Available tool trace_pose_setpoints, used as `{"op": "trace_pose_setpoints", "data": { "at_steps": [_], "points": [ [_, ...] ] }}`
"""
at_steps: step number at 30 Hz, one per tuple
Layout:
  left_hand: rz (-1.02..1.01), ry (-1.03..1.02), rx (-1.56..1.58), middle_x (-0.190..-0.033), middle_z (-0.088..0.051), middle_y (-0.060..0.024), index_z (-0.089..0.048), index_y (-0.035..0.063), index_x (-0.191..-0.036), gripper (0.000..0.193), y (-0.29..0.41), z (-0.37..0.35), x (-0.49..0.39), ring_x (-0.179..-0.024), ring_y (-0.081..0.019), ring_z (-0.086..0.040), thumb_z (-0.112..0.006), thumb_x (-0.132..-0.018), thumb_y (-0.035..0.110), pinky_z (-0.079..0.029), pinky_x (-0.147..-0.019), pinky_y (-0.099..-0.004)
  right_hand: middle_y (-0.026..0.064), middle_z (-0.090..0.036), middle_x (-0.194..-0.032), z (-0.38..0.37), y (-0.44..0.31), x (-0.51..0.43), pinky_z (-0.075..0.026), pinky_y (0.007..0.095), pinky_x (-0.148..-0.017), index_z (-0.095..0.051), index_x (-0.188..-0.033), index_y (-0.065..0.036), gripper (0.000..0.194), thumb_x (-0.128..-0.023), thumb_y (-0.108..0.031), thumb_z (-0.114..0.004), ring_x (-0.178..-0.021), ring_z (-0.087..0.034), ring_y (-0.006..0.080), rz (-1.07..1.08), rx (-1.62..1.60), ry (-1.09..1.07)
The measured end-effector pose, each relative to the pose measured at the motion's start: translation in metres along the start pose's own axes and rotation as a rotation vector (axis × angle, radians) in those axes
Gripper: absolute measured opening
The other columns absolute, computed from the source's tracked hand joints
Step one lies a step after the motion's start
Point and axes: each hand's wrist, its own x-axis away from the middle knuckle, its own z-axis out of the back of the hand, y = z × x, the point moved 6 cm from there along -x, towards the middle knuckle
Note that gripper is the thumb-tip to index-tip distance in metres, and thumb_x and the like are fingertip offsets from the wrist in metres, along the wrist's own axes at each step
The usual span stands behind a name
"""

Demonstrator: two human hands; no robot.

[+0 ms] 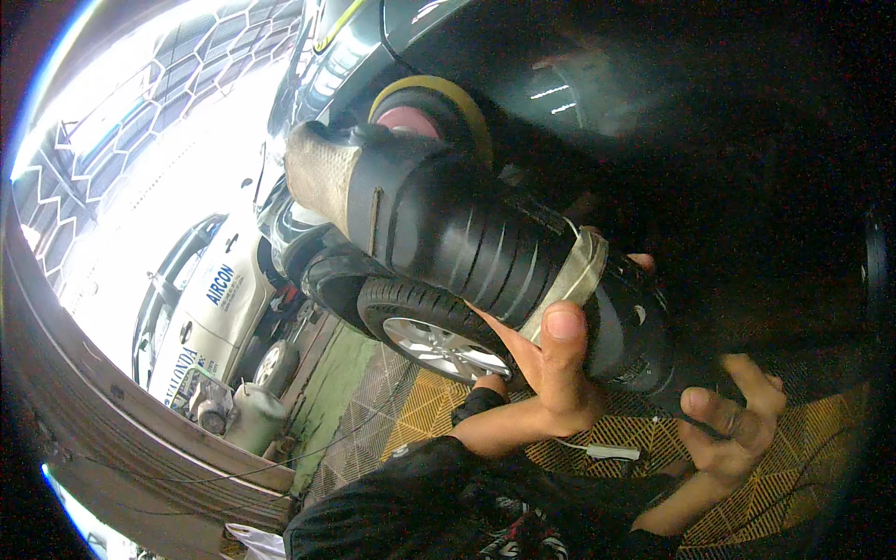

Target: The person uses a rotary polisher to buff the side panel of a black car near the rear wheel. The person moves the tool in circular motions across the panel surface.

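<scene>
A corded-style car polisher with a black ribbed body (483,245) lies diagonally across the view. Its head is wrapped in beige tape or cloth, and a yellow-rimmed pad (448,87) faces the dark, glossy car panel (602,105); I cannot tell whether they touch. My left hand (560,371) grips the body beside a pale strap (574,276), thumb on the near side and fingertips showing beyond. My right hand (735,427) is by the dark rear end, fingers curled and partly apart. Shadow hides whether it holds anything.
Below the polisher is a car wheel (441,343) with a silver rim. Yellow and grey grid tiles (420,413) cover the floor, where a white block with a cable (612,453) lies. A white vehicle (224,294) bearing writing and a tank (259,416) stand at left.
</scene>
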Motion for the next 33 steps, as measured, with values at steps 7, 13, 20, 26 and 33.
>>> {"op": "trace_pose_setpoints", "data": {
  "at_steps": [7, 13, 20, 26, 33],
  "points": [
    [-0.013, -0.045, -0.091, -0.124, -0.064, -0.0245, -0.028, 0.0021, -0.149, 0.090, 0.003, 0.008, -0.002, -0.108, -0.0339, -0.069, -0.059, -0.091, 0.063, -0.060, -0.090, -0.0453, 0.0045, -0.069, -0.123, -0.007, -0.006, 0.000, -0.049, 0.0399, -0.075, -0.076, -0.109, -0.034, 0.048, -0.064, -0.018, -0.079, -0.091, -0.063, 0.0261, 0.025, 0.057, 0.036],
    [-0.151, 0.187, -0.199, -0.125, -0.063, -0.0239, -0.028, 0.0019, -0.149, 0.089, 0.007, 0.057, 0.004, -0.108, -0.0333, -0.068, -0.061, -0.090, 0.059, -0.059, -0.090, -0.0451, 0.0010, -0.070, -0.123, -0.015, -0.011, 0.008, -0.052, 0.0411, -0.070, -0.076, -0.105, -0.031, 0.033, -0.073, -0.024, -0.077, -0.090, -0.063, 0.0267, 0.033, 0.143, 0.058],
    [-0.201, 0.303, -0.275, -0.126, -0.063, -0.0232, -0.028, 0.0017, -0.149, 0.088, 0.016, 0.110, 0.021, -0.109, -0.0326, -0.067, -0.063, -0.089, 0.055, -0.058, -0.091, -0.0448, 0.0144, -0.067, -0.119, -0.054, -0.025, 0.039, -0.050, 0.0424, -0.083, -0.075, -0.115, -0.036, 0.066, -0.054, -0.012, -0.086, -0.096, -0.065, 0.0307, -0.349, 0.055, -0.096],
    [-0.190, 0.315, -0.318, -0.127, -0.062, -0.0225, -0.028, 0.0016, -0.149, 0.087, 0.023, 0.135, 0.034, -0.109, -0.0320, -0.066, -0.065, -0.088, 0.052, -0.057, -0.092, -0.0446, 0.0122, -0.074, -0.099, -0.082, -0.032, 0.039, -0.057, 0.0398, -0.065, -0.076, -0.113, -0.034, 0.067, -0.053, -0.007, -0.087, -0.074, -0.071, 0.0313, -0.484, -0.362, 0.002],
    [-0.149, 0.263, -0.352, -0.128, -0.061, -0.0218, -0.028, 0.0014, -0.149, 0.086, 0.034, 0.154, 0.047, -0.110, -0.0313, -0.066, -0.067, -0.087, 0.048, -0.056, -0.093, -0.0443, 0.0115, -0.074, -0.116, -0.121, -0.051, 0.042, -0.060, 0.0412, -0.086, -0.067, -0.129, -0.012, 0.062, -0.073, -0.025, -0.089, -0.097, -0.073, 0.0312, -0.415, -0.427, -0.313]
  ]
}}
